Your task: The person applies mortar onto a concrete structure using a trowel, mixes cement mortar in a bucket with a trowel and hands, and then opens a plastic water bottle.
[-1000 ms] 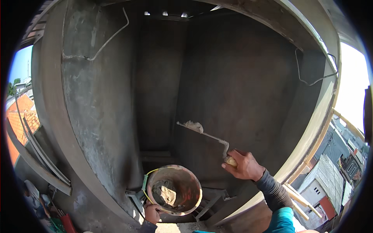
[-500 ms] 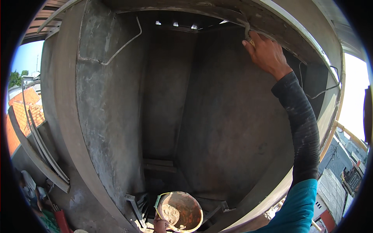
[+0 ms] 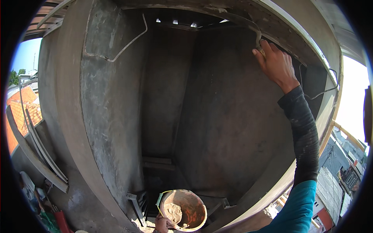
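So the right hand [image 3: 278,66] is up high, fingers wrapped round the handle of a thin metal trowel with a bent neck [image 3: 258,36], blade right by the rough grey-brown beam [image 3: 274,27] overhead; can't tell if they're touching. Down low, the left hand [image 3: 162,224] grips the edge of a round, mortar-smeared bucket [image 3: 194,209], wet beige-grey mortar [image 3: 173,212] inside.

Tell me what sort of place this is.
Probably an upper level of a building under construction: bare grey cement walls, a bucket holding what looks like mortar, and an orange tiled roof outside to the left.
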The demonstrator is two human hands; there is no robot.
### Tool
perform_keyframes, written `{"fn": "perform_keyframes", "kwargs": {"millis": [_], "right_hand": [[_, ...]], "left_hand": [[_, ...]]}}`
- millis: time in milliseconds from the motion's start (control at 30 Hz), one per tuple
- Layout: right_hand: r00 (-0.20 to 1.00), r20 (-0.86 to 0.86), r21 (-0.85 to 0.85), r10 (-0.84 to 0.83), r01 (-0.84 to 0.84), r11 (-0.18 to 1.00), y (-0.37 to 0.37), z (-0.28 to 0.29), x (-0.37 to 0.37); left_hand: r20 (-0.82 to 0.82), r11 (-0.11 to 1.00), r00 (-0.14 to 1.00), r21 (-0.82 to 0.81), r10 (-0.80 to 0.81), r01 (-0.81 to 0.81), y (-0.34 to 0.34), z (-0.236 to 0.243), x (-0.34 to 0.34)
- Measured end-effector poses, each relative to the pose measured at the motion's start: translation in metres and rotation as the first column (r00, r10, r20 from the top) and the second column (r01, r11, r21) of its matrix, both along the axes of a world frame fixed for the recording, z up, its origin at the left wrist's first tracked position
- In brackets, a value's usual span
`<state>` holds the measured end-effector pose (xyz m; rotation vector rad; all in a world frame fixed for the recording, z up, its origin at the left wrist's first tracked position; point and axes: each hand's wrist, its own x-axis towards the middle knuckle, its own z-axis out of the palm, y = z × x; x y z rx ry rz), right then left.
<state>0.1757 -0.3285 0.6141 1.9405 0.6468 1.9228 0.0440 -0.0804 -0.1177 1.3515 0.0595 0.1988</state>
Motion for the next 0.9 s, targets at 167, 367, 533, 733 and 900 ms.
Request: {"fn": "perform_keyframes", "kwargs": {"millis": [167, 367, 533, 733, 900], "right_hand": [[0.990, 0.067, 0.006, -0.126, 0.126, 0.992, 0.020, 0.017, -0.013], [0.997, -0.061, 0.091, -0.045, 0.051, 0.995, 0.016, 0.017, -0.031], [0.985, -0.170, 0.098, 0.029, -0.013, 0.995, -0.010, 0.027, -0.048], [0.991, -0.127, 0.142, 0.039, -0.021, 0.990, -0.080, -0.004, -0.028], [0.981, -0.080, 0.041, 0.178, -0.175, 0.984, -0.026, -0.013, -0.024]], "left_hand": [[-0.301, 0.919, 0.954, -0.381, -0.016, -0.104, -0.008, 0.043, 0.008], [0.228, 0.887, 0.971, 0.459, -0.068, -0.046, 0.005, 0.039, 0.006], [-0.237, 0.980, 0.967, 0.154, -0.088, 0.127, -0.006, 0.081, 0.006], [0.206, 0.743, 0.962, 0.669, -0.177, -0.006, -0.010, 0.066, 0.007], [-0.405, 0.773, 0.867, -0.634, -0.289, -0.038, -0.024, 0.074, 0.010]]}}
